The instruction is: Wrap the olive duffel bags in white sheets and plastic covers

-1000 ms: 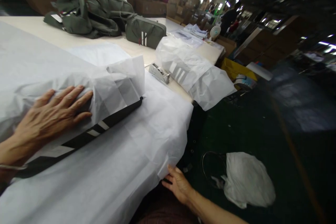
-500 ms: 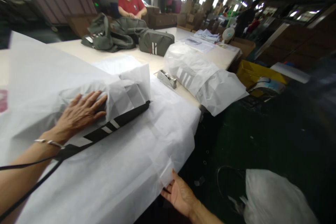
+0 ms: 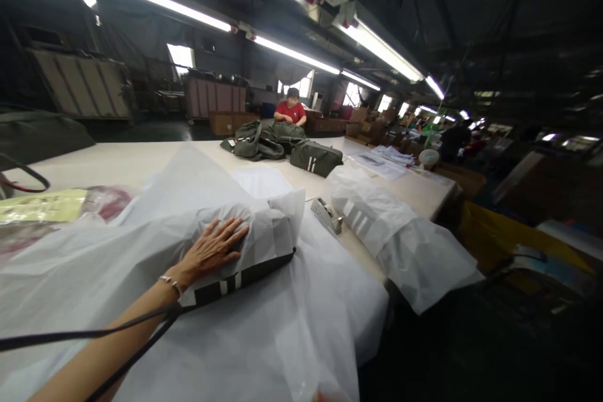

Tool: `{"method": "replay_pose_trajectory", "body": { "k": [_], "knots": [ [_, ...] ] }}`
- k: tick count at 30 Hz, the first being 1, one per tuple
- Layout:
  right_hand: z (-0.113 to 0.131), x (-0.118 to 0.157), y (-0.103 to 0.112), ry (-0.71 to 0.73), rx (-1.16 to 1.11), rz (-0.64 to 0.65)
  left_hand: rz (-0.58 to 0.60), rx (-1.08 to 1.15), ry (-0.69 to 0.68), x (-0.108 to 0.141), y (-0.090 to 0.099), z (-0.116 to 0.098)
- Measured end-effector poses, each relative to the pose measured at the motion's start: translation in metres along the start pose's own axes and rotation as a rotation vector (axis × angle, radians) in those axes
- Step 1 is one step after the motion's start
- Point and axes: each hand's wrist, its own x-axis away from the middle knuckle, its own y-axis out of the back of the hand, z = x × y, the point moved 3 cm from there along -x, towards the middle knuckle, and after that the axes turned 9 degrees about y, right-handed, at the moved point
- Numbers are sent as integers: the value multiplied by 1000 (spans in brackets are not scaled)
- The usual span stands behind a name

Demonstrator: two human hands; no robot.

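My left hand [image 3: 214, 251] lies flat with fingers spread on white sheeting [image 3: 268, 235] that covers the top of a dark bag [image 3: 259, 275]. The bag's lower side, with white stripes, shows below the sheeting, and a dark strap [image 3: 136, 352] runs from it across my left forearm. Of my right hand [image 3: 327, 396] only a small part shows at the bottom edge, against the white sheet [image 3: 226, 345] hanging over the table's near side; its fingers cannot be made out.
A tape dispenser [image 3: 326, 215] and a bag wrapped in white [image 3: 386, 226] lie to the right. Dark green bags [image 3: 315, 158] stand further back, before a person in red [image 3: 289, 113]. A yellow bin [image 3: 490, 232] is at the right.
The view has tilted up, showing more of the ceiling lights. My right hand has dropped almost out of view at the bottom. My left hand still rests on the covered bag.
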Motion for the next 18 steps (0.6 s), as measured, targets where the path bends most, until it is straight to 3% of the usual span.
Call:
{"method": "replay_pose_trajectory", "body": {
  "k": [7,10,13,18],
  "knots": [
    [75,9,-34,197,13,12,-85,84,-20,4,-1,-4],
    [128,4,-76,338,-67,45,-108,67,-20,6,-2,-7],
    [178,-21,-129,465,-84,113,-133,65,-23,7,-4,-11],
    [221,-87,-195,488,-113,159,-74,148,-6,8,-10,-12]
  ]
}}
